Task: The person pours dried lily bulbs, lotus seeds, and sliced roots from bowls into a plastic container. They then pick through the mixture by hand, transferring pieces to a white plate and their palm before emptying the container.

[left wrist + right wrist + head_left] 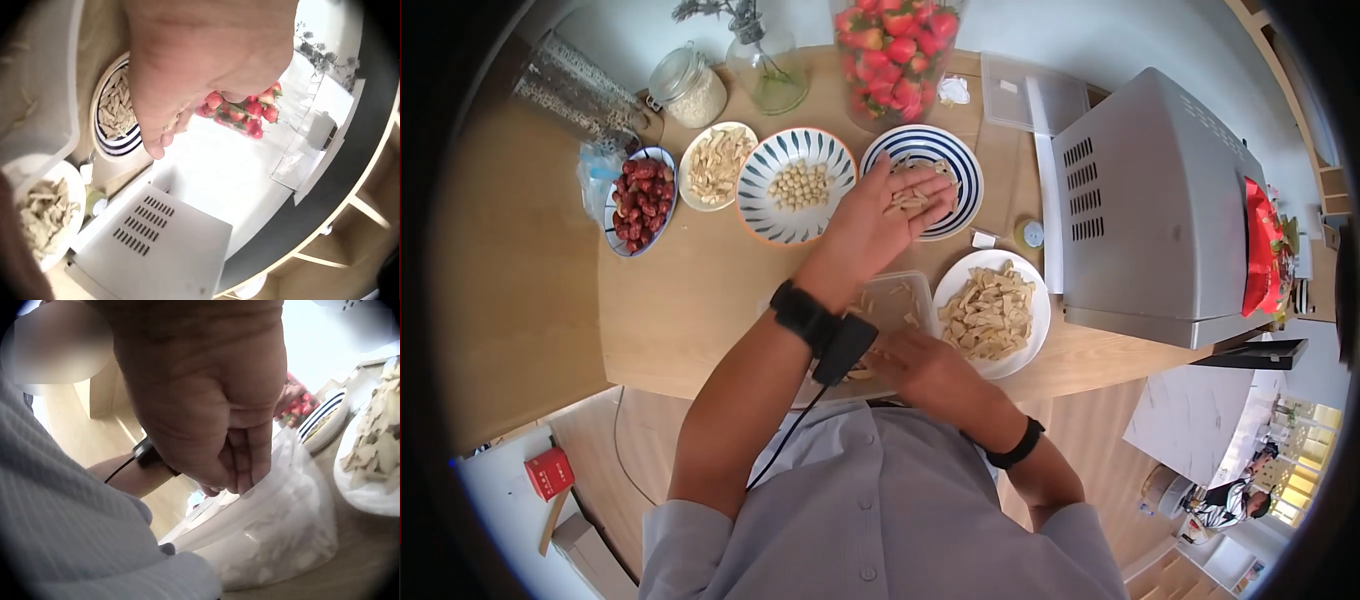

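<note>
My left hand (890,215) is palm up over the blue-and-white striped bowl (968,165), fingers extended and slightly cupped. Several pale dried slices (908,200) lie on its palm and fingers. More slices (114,107) fill that bowl in the left wrist view. Close to my body, my right hand (922,368) reaches down into a clear plastic box (922,290) that contains scattered slices. Its fingers (240,456) bend inside the box wall in the right wrist view; the fingertips are partly hidden, and I cannot tell whether they pinch a slice.
Right of the box stands a white plate (1042,325) heaped with larger pale slices. Round pale seeds (800,186) fill a leaf-patterned bowl; red dates (640,205) fill another. Strawberries (900,50) stand in a clear container behind. A grey metal appliance (1155,200) borders the right side.
</note>
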